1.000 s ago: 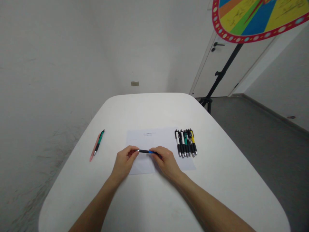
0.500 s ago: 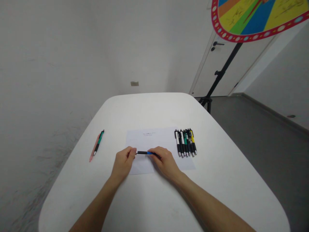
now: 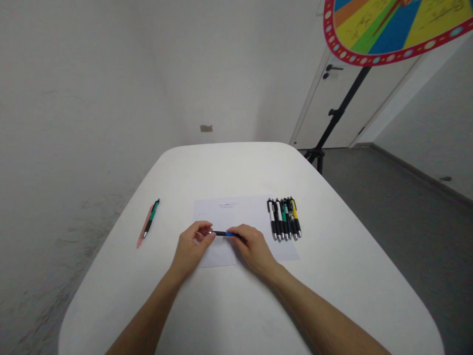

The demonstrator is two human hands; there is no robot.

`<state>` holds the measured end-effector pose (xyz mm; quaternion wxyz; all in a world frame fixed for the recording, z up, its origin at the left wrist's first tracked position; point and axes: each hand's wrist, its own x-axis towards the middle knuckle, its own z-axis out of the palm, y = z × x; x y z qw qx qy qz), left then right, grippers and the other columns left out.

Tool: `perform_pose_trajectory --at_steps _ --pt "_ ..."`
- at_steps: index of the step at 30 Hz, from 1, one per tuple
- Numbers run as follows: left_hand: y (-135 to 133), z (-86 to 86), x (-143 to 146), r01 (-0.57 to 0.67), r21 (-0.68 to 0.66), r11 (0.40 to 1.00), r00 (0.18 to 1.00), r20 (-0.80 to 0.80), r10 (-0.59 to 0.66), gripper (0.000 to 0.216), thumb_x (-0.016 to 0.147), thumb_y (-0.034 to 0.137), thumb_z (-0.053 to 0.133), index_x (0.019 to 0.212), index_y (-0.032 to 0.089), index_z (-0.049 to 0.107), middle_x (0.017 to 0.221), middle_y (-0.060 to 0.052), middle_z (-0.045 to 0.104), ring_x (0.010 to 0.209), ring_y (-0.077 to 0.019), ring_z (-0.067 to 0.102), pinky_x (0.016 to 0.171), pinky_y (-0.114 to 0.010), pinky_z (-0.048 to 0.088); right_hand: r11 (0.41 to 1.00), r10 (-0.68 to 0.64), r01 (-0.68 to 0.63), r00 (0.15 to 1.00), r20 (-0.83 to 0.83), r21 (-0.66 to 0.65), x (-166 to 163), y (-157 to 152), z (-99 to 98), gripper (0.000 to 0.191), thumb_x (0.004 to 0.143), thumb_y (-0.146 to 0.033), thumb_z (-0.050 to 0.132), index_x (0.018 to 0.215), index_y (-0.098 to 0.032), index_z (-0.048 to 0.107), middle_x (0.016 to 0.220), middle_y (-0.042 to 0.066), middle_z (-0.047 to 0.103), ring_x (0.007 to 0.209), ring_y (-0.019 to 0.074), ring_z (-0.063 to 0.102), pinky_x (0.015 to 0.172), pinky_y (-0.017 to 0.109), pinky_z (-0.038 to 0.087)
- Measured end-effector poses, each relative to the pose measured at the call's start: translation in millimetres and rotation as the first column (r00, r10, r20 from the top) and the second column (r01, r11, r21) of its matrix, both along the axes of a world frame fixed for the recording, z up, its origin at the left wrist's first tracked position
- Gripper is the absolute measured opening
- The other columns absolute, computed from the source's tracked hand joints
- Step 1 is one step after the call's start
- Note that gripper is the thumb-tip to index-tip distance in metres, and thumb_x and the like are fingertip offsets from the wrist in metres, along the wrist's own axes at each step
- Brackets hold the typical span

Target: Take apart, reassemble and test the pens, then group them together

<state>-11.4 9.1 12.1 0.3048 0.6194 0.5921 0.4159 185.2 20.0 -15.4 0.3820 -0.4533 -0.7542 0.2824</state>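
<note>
A blue and black pen (image 3: 222, 233) lies level between both my hands, just above a white sheet of paper (image 3: 240, 217). My left hand (image 3: 191, 249) pinches the pen's silver tip end with thumb and fingers. My right hand (image 3: 252, 248) is closed round the blue barrel end. A row of several pens (image 3: 284, 218) in white, black, green and yellow lies on the right part of the paper, just right of my right hand.
A green pen and a pink pen (image 3: 149, 221) lie together near the left edge of the white table (image 3: 236, 305). A colourful prize wheel (image 3: 391, 24) on a black stand rises behind the table's right side. Grey floor lies to the right.
My left fingers have shifted slightly on the pen's tip end, opening and closing around it. The pen and my right hand have hardly moved.
</note>
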Motion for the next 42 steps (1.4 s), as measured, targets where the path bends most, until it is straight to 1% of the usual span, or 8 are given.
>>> perform_pose_trajectory --at_steps 6,12,20,24,27,30,37,42 --pt "-0.9 -0.5 0.9 0.018 -0.045 0.999 0.991 -0.128 -0.024 0.041 0.088 0.049 0.045 0.060 0.020 0.055 0.054 0.002 0.051 0.055 -0.0140 0.047 0.054 -0.027 0.035 1.000 0.002 -0.002 1.000 0.016 0.016 -0.5 -0.1 -0.7 0.016 0.090 -0.018 0.060 0.098 -0.024 0.072 0.091 0.005 0.075 0.085 0.0196 0.067 0.080 0.035 0.049" --pt "0.1 -1.0 -1.6 0.058 -0.006 0.998 0.998 -0.036 -0.058 0.022 0.079 0.037 0.057 0.085 0.019 0.067 0.072 0.000 0.065 0.066 -0.0159 0.056 0.064 -0.027 0.044 1.000 -0.010 0.010 1.000 0.018 0.009 -0.3 0.5 -0.6 0.016 0.090 -0.017 0.059 0.097 -0.023 0.072 0.090 0.004 0.074 0.084 0.0191 0.066 0.079 0.034 0.048" --pt "0.3 -2.9 -1.8 0.015 -0.027 1.000 1.000 0.026 -0.014 0.033 0.077 0.040 0.060 0.099 0.018 0.067 0.083 -0.004 0.069 0.068 -0.0159 0.058 0.065 -0.028 0.047 1.000 0.001 -0.001 1.000 0.011 0.010 -0.1 0.0 0.6 0.016 0.090 -0.018 0.059 0.098 -0.024 0.071 0.091 0.004 0.075 0.084 0.0188 0.066 0.079 0.033 0.048" --pt "-2.5 -0.3 0.1 0.061 -0.053 0.997 0.997 -0.042 -0.063 0.033 0.086 0.048 0.051 0.082 0.019 0.065 0.070 -0.001 0.064 0.064 -0.0157 0.054 0.060 -0.026 0.041 1.000 0.003 -0.003 0.999 0.033 0.009 -0.6 -0.2 1.0 0.015 0.090 -0.019 0.060 0.098 -0.023 0.071 0.093 0.005 0.075 0.086 0.0200 0.066 0.080 0.034 0.048" --pt "-3.4 1.0 1.3 0.030 -0.047 0.998 0.991 -0.132 -0.036 0.043 0.089 0.050 0.043 0.063 0.020 0.056 0.057 0.002 0.053 0.057 -0.0147 0.049 0.055 -0.027 0.035 1.000 -0.002 0.002 0.999 0.033 0.005 -1.1 -0.4 0.6 0.015 0.090 -0.018 0.060 0.098 -0.023 0.071 0.093 0.005 0.075 0.086 0.0203 0.066 0.080 0.035 0.048" --pt "-3.0 1.3 2.1 0.015 -0.038 0.999 0.983 -0.180 -0.021 0.043 0.089 0.049 0.042 0.059 0.021 0.051 0.054 0.003 0.050 0.054 -0.0145 0.048 0.055 -0.027 0.033 1.000 0.005 -0.006 0.999 0.033 0.014 -1.2 -0.6 -0.3 0.016 0.090 -0.018 0.059 0.099 -0.024 0.071 0.093 0.005 0.075 0.087 0.0201 0.066 0.082 0.036 0.048" --pt "-1.4 0.7 1.1 0.065 -0.028 0.998 0.997 -0.038 -0.066 0.021 0.080 0.036 0.055 0.085 0.019 0.065 0.071 0.000 0.063 0.065 -0.0155 0.056 0.062 -0.027 0.043 1.000 -0.009 0.009 0.999 0.033 0.006 -0.4 0.3 0.6 0.015 0.089 -0.016 0.060 0.097 -0.022 0.071 0.090 0.005 0.074 0.083 0.0195 0.065 0.079 0.034 0.048" --pt "0.1 -1.0 0.6 0.037 -0.018 0.999 0.999 0.038 -0.037 0.029 0.071 0.034 0.064 0.095 0.018 0.066 0.075 0.000 0.064 0.064 -0.0138 0.054 0.063 -0.026 0.046 1.000 -0.008 0.008 1.000 0.020 0.011 -0.3 0.4 0.8 0.015 0.089 -0.016 0.060 0.097 -0.023 0.071 0.090 0.004 0.074 0.083 0.0190 0.066 0.079 0.034 0.048"
